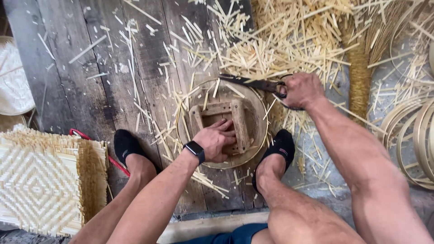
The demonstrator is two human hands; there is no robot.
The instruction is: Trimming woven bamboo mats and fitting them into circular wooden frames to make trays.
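The left hand point(216, 140) lies flat with its fingers spread a little, pressing down on a small wooden frame point(221, 122). The frame sits on top of a round woven piece with a thin hoop rim point(261, 106). This round piece lies on the dark wooden floor point(90, 77), between the person's two feet in black shoes. A black watch point(195, 150) is on the left wrist.

The right hand point(300, 90) is closed tight around the handles of big dark shears point(253, 82). The blades point to the left and lie across the top edge of the round piece. I cannot tell for sure if the blades are touching the rim or just above it.

Lots of short cut bamboo strips point(280, 40) are scattered all over the floor, mostly above the round piece. A straw broom point(359, 77) lies just beside the right hand. A woven mat with a diamond pattern point(40, 185) lies near the left foot. Some bamboo hoops point(413, 140) are stacked at the right edge.
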